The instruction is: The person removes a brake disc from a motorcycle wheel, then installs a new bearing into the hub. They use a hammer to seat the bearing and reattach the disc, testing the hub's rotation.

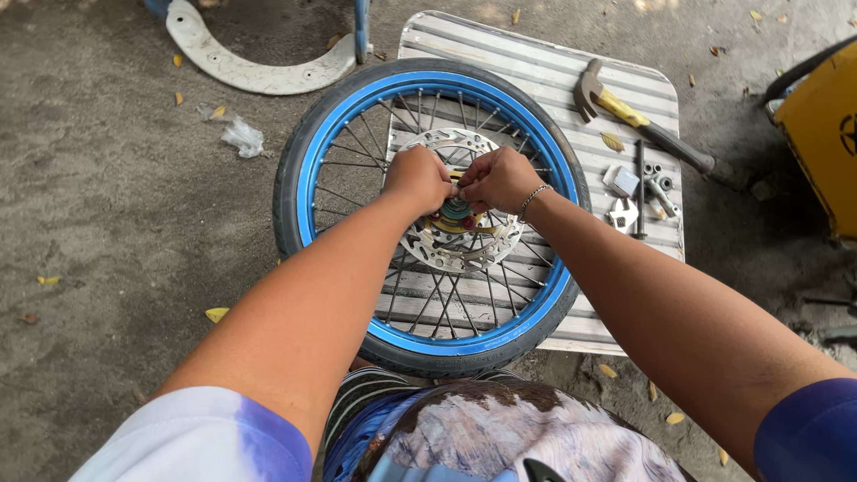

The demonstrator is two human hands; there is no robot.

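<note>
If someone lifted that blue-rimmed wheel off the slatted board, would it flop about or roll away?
The wheel probably stays stiff: metal rim, many spokes. It looks fairly heavy, with a tyre and brake disc. Lying flat on the board it shouldn't roll; upright it likely would.

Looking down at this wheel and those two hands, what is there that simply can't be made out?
- Head view: what the fingertips pinch at the hub; the left hand and right hand cover it.
- Small metal parts beside the hammer: too small to identify.
- Yellow box: cut off by the right edge.
- White curved panel: cut off by the top edge.
</note>
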